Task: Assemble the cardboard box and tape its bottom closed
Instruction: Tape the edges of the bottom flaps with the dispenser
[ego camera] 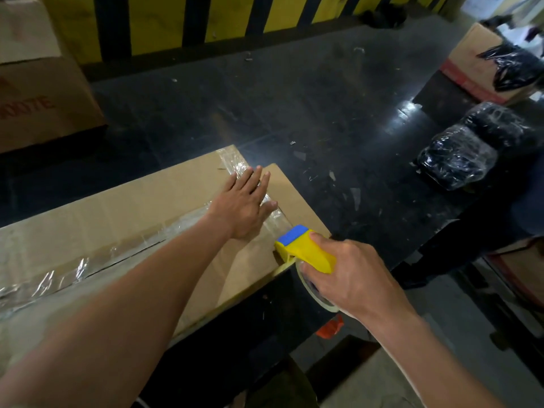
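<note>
The cardboard box (123,207) lies on the dark floor (294,107), its taped flaps facing up; the left hand (244,201) presses flat, fingers straight, on the clear tape (44,284) along the seam; the right hand (347,278) grips a yellow tape dispenser (303,248) at the box's near corner.

to your far left sits a carton (44,92) with red lettering. a yellow-and-black striped wall (223,16) runs along the far side. on the right, a plastic-wrapped black bundle (471,145) lies on the dark floor (294,92); beyond it another carton (471,60) carries a black bag (512,66). an orange scrap (331,326) lies near you.
</note>
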